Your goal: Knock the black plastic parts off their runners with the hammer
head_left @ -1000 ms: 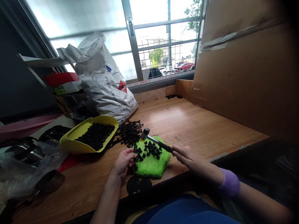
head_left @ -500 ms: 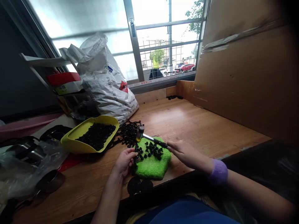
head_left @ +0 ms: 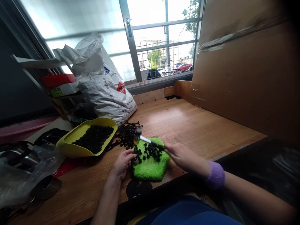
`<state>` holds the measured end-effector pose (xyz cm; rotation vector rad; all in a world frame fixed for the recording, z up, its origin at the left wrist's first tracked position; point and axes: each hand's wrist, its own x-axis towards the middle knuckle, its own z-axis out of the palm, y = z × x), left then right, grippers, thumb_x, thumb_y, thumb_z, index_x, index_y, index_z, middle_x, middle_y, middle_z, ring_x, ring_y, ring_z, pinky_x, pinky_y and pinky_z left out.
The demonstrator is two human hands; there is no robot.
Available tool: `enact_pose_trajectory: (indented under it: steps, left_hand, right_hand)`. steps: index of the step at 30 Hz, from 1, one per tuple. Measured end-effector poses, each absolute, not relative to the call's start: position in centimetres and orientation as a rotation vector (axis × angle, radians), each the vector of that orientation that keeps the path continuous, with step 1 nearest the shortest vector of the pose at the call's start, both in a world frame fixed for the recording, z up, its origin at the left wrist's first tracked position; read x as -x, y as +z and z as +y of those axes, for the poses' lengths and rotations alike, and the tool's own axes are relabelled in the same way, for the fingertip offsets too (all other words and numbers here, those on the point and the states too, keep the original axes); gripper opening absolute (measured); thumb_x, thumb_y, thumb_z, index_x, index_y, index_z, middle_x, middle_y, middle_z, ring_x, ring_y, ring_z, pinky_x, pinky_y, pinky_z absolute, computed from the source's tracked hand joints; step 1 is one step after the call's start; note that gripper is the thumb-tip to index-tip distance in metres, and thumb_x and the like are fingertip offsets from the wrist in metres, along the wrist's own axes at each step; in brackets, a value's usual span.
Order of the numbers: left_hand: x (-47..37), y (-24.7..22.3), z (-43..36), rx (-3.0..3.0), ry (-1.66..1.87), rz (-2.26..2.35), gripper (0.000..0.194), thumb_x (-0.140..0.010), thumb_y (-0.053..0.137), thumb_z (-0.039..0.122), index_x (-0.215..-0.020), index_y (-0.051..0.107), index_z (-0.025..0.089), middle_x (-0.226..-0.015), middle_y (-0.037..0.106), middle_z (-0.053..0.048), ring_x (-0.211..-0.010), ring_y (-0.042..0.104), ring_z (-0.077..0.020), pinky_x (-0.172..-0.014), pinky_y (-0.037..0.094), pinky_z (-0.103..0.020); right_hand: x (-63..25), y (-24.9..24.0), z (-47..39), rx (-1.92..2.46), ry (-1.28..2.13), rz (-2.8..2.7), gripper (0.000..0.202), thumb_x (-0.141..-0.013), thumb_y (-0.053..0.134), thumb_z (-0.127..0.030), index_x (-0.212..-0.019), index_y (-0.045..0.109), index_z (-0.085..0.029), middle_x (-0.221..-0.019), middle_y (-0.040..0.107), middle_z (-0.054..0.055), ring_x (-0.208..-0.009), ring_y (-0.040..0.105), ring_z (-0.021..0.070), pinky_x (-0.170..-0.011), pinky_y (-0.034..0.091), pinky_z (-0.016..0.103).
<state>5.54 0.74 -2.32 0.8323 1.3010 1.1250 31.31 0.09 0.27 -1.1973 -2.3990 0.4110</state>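
Flanking green pad (head_left: 152,167): yellow tray (head_left: 70,145), sack (head_left: 105,90)

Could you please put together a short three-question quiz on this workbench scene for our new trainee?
1. True or false: the right hand holds a small hammer.
2. What lies under the loose black parts in front of the person? A) a red plate B) a green cloth C) a sheet of paper
3. Fill in: the yellow tray of black pieces sits in front of a white ____.

Key:
1. True.
2. B; the left hand rests at its left edge.
3. Sack.
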Motion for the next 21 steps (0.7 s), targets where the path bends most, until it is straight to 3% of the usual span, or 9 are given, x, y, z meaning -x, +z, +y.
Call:
enact_pose_trajectory:
  steps: [3, 7, 11, 14, 18, 21]
  left_hand:
    - [-5.5, -2.2, 0.9, -0.852, 1.100, 1.284, 0.023, -0.056, 0.066, 0.008, -0.077, 0.060, 0.011, -0.062, 0.065, 0.000, -0.039, 0.052, -0.0036, -0.038, 0.037, -0.012]
    - [-5.2, -2.4, 1.0, -0.852, 1.092, 1.273, 0.024, -0.054, 0.067, 0.011, -0.076, 0.059, 0.012, -0.060, 0.064, 0.001, -0.039, 0.051, -0.0047, -0.038, 0.038, -0.014]
    - [-4.8, -2.9, 1.3, -0.891, 1.053, 1.280, 0.029, -0.054, 0.068, 0.013, -0.082, 0.060, 0.012, -0.059, 0.062, 0.001, -0.037, 0.048, -0.0045, -0.035, 0.032, -0.014]
    - [-5.1, -3.2, 1.2, -0.891, 1.078, 1.285, 0.030, -0.054, 0.070, 0.014, -0.082, 0.058, 0.012, -0.062, 0.063, 0.000, -0.039, 0.050, -0.0050, -0.036, 0.032, -0.014]
    - [-5.3, -3.2, -0.9, -0.882, 1.173, 1.236, 0.039, -0.058, 0.073, 0.021, -0.093, 0.057, 0.013, -0.064, 0.062, 0.001, -0.044, 0.053, -0.0059, -0.037, 0.032, -0.013]
    - [-3.4, -2.8, -4.7, -0.916, 1.238, 1.221, 0.044, -0.064, 0.072, 0.030, -0.102, 0.056, 0.016, -0.065, 0.060, 0.002, -0.047, 0.051, -0.0051, -0.034, 0.024, -0.011]
  right_hand:
    - [-31.1, 0.4, -0.1, 1.294, 0.364, -2.500, 0.025, -0.092, 0.039, -0.029, -0.077, 0.056, -0.016, -0.066, 0.056, 0.004, -0.058, 0.052, 0.0163, -0.055, 0.034, 0.025]
    - [-31.0, 0.7, -0.3, 1.192, 0.388, -2.405, 0.030, -0.096, 0.028, -0.027, -0.093, 0.056, -0.017, -0.079, 0.060, 0.005, -0.066, 0.055, 0.0157, -0.061, 0.037, 0.024]
    - [-30.8, 0.1, -0.1, 1.312, 0.360, -2.509, 0.025, -0.090, 0.041, -0.029, -0.075, 0.057, -0.016, -0.065, 0.057, 0.005, -0.058, 0.053, 0.0175, -0.054, 0.034, 0.026]
    - [-30.9, 0.0, 0.1, 1.248, 0.377, -2.443, 0.029, -0.094, 0.034, -0.031, -0.088, 0.059, -0.017, -0.072, 0.059, 0.005, -0.064, 0.055, 0.0178, -0.059, 0.037, 0.026]
    - [-32.6, -0.1, 0.1, 1.054, 0.600, -2.178, 0.037, -0.095, 0.028, -0.038, -0.107, 0.056, -0.018, -0.081, 0.060, 0.005, -0.071, 0.055, 0.0180, -0.066, 0.042, 0.027]
    - [-34.7, -0.9, -0.4, 1.105, 0.810, -2.050, 0.037, -0.092, 0.034, -0.045, -0.095, 0.060, -0.019, -0.068, 0.055, 0.002, -0.061, 0.051, 0.0171, -0.059, 0.042, 0.026]
